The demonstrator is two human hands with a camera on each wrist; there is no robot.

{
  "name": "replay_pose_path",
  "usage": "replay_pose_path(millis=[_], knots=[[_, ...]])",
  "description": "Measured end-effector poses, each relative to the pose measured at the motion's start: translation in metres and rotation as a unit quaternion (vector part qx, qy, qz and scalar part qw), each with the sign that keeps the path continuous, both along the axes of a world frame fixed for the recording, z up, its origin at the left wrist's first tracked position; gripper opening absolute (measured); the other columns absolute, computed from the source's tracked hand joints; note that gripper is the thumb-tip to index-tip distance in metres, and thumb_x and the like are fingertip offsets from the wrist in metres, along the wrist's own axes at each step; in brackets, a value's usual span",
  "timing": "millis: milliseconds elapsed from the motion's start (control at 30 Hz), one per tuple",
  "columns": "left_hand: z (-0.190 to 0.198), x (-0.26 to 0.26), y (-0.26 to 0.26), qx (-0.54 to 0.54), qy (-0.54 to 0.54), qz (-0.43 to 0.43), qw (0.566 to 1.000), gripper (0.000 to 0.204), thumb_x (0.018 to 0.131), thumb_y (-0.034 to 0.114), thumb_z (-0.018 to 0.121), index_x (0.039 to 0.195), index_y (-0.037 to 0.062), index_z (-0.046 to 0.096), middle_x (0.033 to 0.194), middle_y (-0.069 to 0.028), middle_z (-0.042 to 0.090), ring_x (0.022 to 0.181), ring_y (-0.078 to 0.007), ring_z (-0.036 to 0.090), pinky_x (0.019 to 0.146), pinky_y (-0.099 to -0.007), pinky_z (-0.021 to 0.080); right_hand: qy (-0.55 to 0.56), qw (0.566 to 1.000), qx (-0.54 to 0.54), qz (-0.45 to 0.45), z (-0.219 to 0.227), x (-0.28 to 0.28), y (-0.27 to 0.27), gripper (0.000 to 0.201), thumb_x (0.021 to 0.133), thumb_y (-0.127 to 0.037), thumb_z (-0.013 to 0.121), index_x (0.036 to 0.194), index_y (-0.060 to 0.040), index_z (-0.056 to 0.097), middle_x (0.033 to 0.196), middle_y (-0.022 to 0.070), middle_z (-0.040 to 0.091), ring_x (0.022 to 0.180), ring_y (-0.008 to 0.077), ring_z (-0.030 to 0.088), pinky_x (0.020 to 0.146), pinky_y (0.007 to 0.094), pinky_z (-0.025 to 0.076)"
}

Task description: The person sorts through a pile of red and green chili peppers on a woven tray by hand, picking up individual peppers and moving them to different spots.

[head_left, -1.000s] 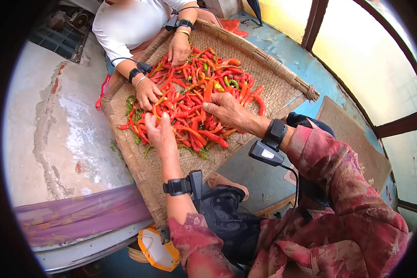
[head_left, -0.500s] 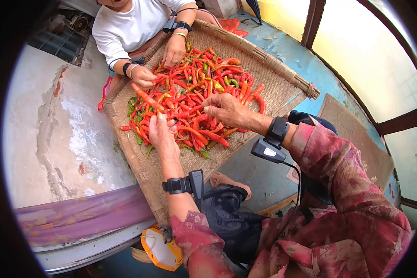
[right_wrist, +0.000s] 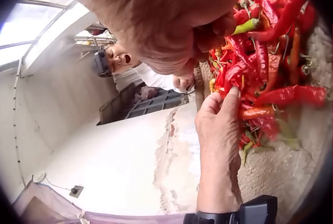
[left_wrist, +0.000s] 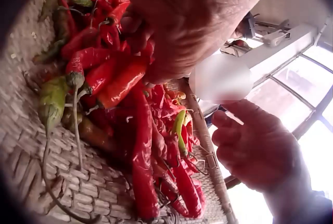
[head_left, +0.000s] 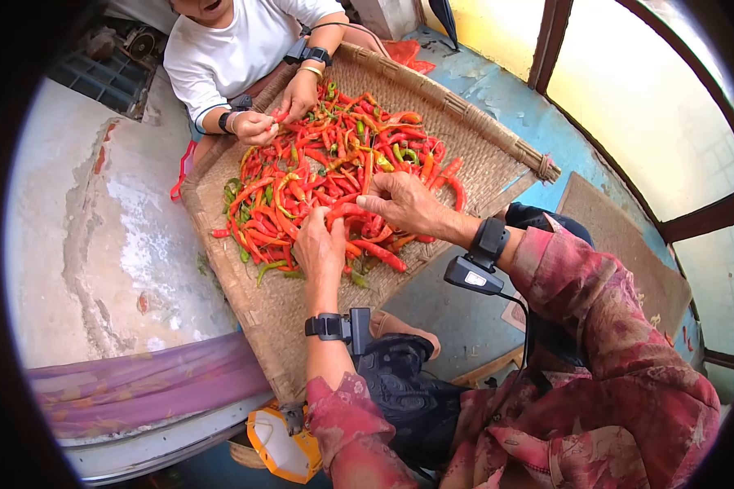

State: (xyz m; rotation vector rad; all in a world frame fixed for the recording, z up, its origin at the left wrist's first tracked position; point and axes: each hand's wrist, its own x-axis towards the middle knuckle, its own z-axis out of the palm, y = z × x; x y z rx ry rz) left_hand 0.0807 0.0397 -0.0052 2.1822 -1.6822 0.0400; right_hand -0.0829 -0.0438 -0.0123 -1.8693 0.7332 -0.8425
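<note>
Red chili peppers (head_left: pixel 269 213), with a few green ones, lie heaped on a woven tray (head_left: pixel 263 326). At the heap's near side my left hand (head_left: pixel 321 248) reaches in, a red chili pepper (head_left: pixel 348 210) between its thumb and fingers. The right wrist view shows the left thumb pressed against red peppers too. My right hand (head_left: pixel 404 202) hovers over the heap just to the right, its fingers loosely curled and nothing visible between them. Seen from the left wrist, the right hand (left_wrist: pixel 260 148) stands apart from the peppers.
Opposite, a person in a white shirt (head_left: pixel 236 53) holds a small red piece between both hands (head_left: pixel 257 128) above the tray's far corner. A worn wall (head_left: pixel 130 236) lies to the left, windows (head_left: pixel 644 106) to the right. An orange-rimmed object (head_left: pixel 285 444) is below the tray's near corner.
My left hand has lowered from holding a red chili pepper up and moved right into the heap. The right hand has barely moved since half a second ago. The other person's hands have come together.
</note>
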Motion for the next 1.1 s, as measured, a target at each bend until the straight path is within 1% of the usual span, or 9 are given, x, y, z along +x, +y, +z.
replay_pose_path(millis=[100, 233, 433, 533, 667, 733, 833, 1033, 1100], knots=[[0.002, 0.008, 0.004, -0.12, 0.105, 0.031, 0.987, 0.024, 0.079, 0.02, 0.06, 0.098, 0.0053, 0.06, 0.075, -0.0142, 0.062, 0.067, -0.0266, 0.06, 0.064, -0.0354, 0.045, 0.019, 0.999, 0.039, -0.018, 0.009, -0.001, 0.0, 0.035, 0.077, -0.025, 0.061, 0.058, 0.0011, 0.049, 0.051, 0.0172, 0.043, 0.048, 0.0278, 0.049, 0.048, 0.0414, 0.038], [0.013, 0.005, 0.01, -0.187, 0.139, 0.053, 0.971, 0.021, 0.082, 0.017, 0.059, 0.098, 0.0043, 0.059, 0.078, -0.014, 0.063, 0.067, -0.0243, 0.061, 0.063, -0.0342, 0.047, 0.045, 0.998, 0.042, -0.029, 0.009, -0.003, -0.001, 0.038, 0.077, -0.025, 0.062, 0.055, 0.0027, 0.047, 0.051, 0.0191, 0.042, 0.049, 0.0294, 0.048, 0.049, 0.041, 0.038], [0.02, -0.018, 0.01, -0.151, 0.201, -0.016, 0.968, 0.019, 0.081, 0.007, 0.058, 0.099, 0.0019, 0.057, 0.085, -0.0149, 0.062, 0.075, -0.0271, 0.062, 0.067, -0.0348, 0.048, -0.089, 0.953, -0.272, -0.094, -0.001, 0.005, 0.01, 0.033, 0.075, -0.022, 0.064, 0.098, -0.004, 0.048, 0.065, 0.0169, 0.053, 0.064, 0.0379, 0.056, 0.058, 0.0458, 0.047], [0.017, -0.025, 0.007, -0.153, 0.151, -0.066, 0.974, 0.025, 0.079, 0.005, 0.06, 0.103, 0.0022, 0.056, 0.091, -0.0172, 0.06, 0.083, -0.0301, 0.06, 0.071, -0.037, 0.048, 0.078, 0.988, -0.134, 0.0, 0.001, 0.001, 0.013, 0.025, 0.079, -0.018, 0.062, 0.094, -0.0013, 0.051, 0.063, 0.0178, 0.054, 0.067, 0.0352, 0.058, 0.057, 0.0427, 0.046], [0.013, -0.021, 0.005, -0.147, 0.077, -0.064, 0.984, 0.039, 0.076, 0.001, 0.061, 0.114, 0.0028, 0.051, 0.102, -0.0182, 0.057, 0.079, -0.0282, 0.061, 0.071, -0.035, 0.048, 0.073, 0.983, -0.156, -0.069, -0.004, 0.003, 0.012, 0.019, 0.083, -0.019, 0.056, 0.08, -0.0016, 0.049, 0.058, 0.0201, 0.052, 0.057, 0.0386, 0.055, 0.048, 0.0452, 0.042], [0.018, -0.022, 0.007, -0.13, 0.198, 0.02, 0.971, 0.05, 0.075, 0.0, 0.061, 0.122, 0.0046, 0.045, 0.107, -0.0171, 0.056, 0.076, -0.0211, 0.062, 0.069, -0.0308, 0.049, 0.083, 0.982, -0.15, -0.076, -0.002, 0.003, 0.007, 0.02, 0.085, -0.021, 0.054, 0.08, -0.0017, 0.049, 0.057, 0.02, 0.051, 0.056, 0.0387, 0.055, 0.047, 0.0455, 0.042], [0.017, -0.013, 0.006, -0.12, 0.24, -0.027, 0.963, 0.058, 0.079, 0.006, 0.061, 0.131, 0.0056, 0.036, 0.114, -0.0162, 0.053, 0.068, -0.0126, 0.058, 0.065, -0.0259, 0.049, 0.092, 0.981, -0.155, -0.07, 0.003, -0.001, 0.005, 0.022, 0.087, -0.023, 0.051, 0.079, -0.0018, 0.049, 0.056, 0.0197, 0.05, 0.055, 0.0386, 0.054, 0.047, 0.0453, 0.042], [0.011, -0.021, 0.004, -0.069, 0.598, -0.093, 0.793, 0.029, 0.085, 0.022, 0.06, 0.107, 0.0024, 0.057, 0.079, -0.0033, 0.06, 0.066, -0.0086, 0.056, 0.061, -0.0214, 0.047, 0.063, 0.983, -0.17, 0.042, 0.0, -0.005, 0.01, 0.024, 0.087, -0.024, 0.05, 0.078, -0.0025, 0.05, 0.055, 0.0189, 0.051, 0.054, 0.037, 0.055, 0.048, 0.0436, 0.043], [0.01, -0.018, 0.003, -0.067, 0.589, -0.07, 0.802, 0.025, 0.085, 0.021, 0.059, 0.103, 0.0023, 0.058, 0.077, -0.0029, 0.06, 0.066, -0.0083, 0.056, 0.061, -0.0212, 0.047, 0.069, 0.986, -0.137, 0.069, 0.003, -0.008, 0.013, 0.024, 0.086, -0.025, 0.051, 0.079, -0.0026, 0.055, 0.056, 0.0194, 0.053, 0.056, 0.0372, 0.057, 0.05, 0.0437, 0.045]])
